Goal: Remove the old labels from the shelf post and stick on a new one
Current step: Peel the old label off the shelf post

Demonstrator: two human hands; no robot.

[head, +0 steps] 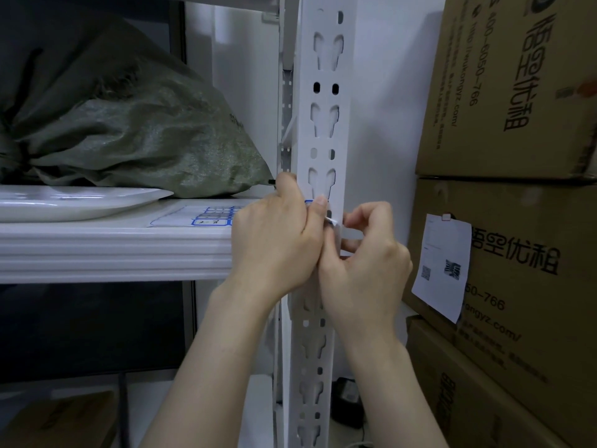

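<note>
- White shelf post [323, 130] stands upright; a blue-edged label [309, 202] sits on its front at shelf height, mostly under the left thumb.
- Left hand [277, 244]: fingers curled, contents hidden; thumb presses the label.
- Right hand [365, 263], just right of the post, pinches a peeled strip [332, 222]; the pull probably runs rightward, across the post.

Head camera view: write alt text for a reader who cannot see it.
Two hands work at a white slotted shelf post: the left hand grips it, thumb on a blue-edged label, while the right hand pinches a white label flap. A label sheet lies on the shelf.
</note>
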